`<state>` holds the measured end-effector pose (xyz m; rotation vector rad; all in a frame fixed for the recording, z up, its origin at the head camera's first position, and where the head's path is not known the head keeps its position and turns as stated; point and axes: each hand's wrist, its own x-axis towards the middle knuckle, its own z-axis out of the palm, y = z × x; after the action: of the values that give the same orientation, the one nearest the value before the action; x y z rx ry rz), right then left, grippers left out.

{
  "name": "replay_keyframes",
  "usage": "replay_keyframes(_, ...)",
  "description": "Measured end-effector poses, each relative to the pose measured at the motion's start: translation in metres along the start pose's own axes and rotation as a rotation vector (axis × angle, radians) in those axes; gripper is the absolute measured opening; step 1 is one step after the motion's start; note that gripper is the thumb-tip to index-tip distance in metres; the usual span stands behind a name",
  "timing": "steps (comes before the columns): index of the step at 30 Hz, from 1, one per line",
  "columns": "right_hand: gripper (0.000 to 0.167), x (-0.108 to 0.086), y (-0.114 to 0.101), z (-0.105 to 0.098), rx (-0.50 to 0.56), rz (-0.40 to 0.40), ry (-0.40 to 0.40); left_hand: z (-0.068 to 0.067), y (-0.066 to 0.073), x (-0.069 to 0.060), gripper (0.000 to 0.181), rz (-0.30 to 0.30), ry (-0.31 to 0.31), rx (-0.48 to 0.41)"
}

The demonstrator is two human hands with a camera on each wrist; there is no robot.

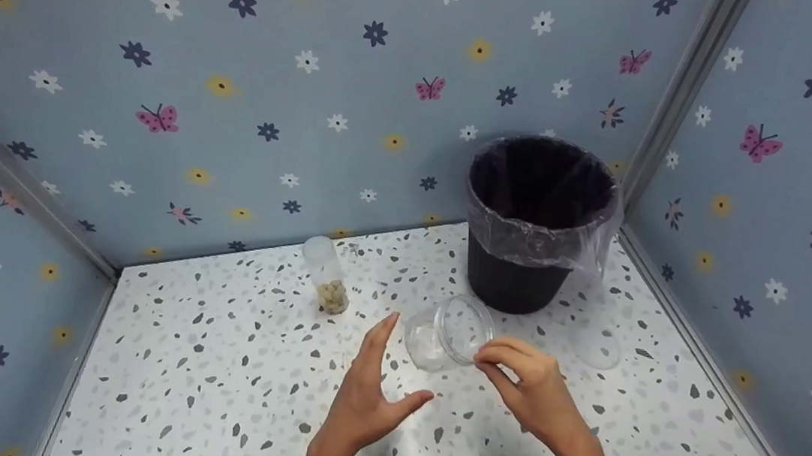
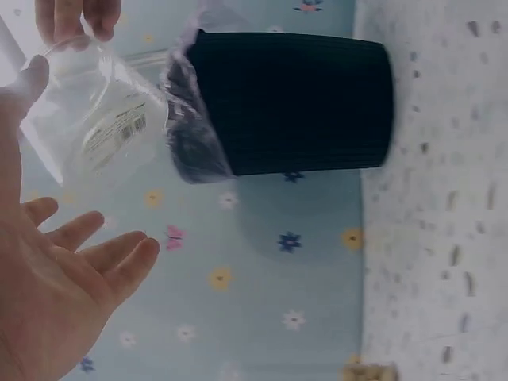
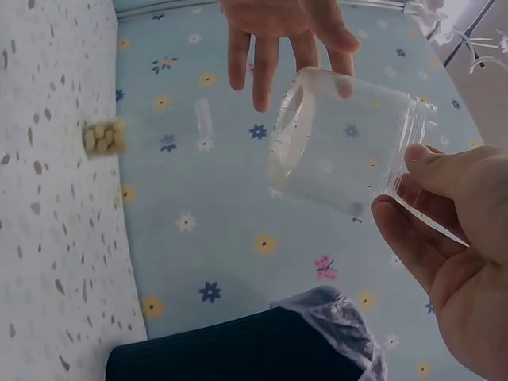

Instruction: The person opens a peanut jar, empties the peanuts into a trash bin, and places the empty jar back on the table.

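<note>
My right hand point(image 1: 538, 394) pinches the rim of a clear, wide-mouthed jar point(image 3: 341, 147) between thumb and fingers. The jar is tilted above the table, its mouth towards the right hand. A label with a barcode shows on the jar point(image 2: 115, 135) in the left wrist view; no contents can be made out inside. To the left of the jar is my left hand point(image 1: 366, 405), thumb and fingers spread, apart from it in the head view. Beyond the left hand stands a tall clear container point(image 1: 326, 269) with beige lumps point(image 3: 103, 137) in its bottom.
A black bin point(image 1: 518, 277) lined with a translucent bag point(image 1: 533, 243) stands behind the jar, near the back wall. Right of it a clear round disc, perhaps a lid point(image 1: 598, 350), lies on the speckled white table point(image 1: 209, 373). Flower-patterned walls point(image 1: 360, 87) enclose the back and sides.
</note>
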<state>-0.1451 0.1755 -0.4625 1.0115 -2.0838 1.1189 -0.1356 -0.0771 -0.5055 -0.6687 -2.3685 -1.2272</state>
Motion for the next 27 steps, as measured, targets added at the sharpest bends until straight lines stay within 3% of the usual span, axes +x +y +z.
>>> replay_keyframes(4,0.025,-0.015,0.025,-0.012,-0.084,0.065,-0.067,0.004,-0.015,-0.011,0.095,-0.086,-0.065,-0.006)
replay_keyframes(8,0.021,-0.033,0.058,-0.034,-0.198,0.169,-0.131,0.004,-0.026,-0.025,0.087,-0.220,-0.122,-0.017)
replay_keyframes(15,0.010,-0.053,0.126,-0.078,-0.404,0.341,-0.233,0.010,-0.037,-0.051,0.080,-0.393,-0.113,-0.028)
replay_keyframes(20,0.007,-0.058,0.161,-0.102,-0.438,0.491,-0.301,0.011,-0.038,-0.070,0.078,-0.515,-0.156,-0.051)
replay_keyframes(24,0.010,-0.055,0.183,-0.115,-0.455,0.572,-0.297,0.010,-0.038,-0.078,0.071,-0.571,-0.179,-0.078)
replay_keyframes(27,0.012,-0.049,0.199,-0.120,-0.469,0.595,-0.290,0.010,-0.037,-0.082,0.067,-0.576,-0.187,-0.086)
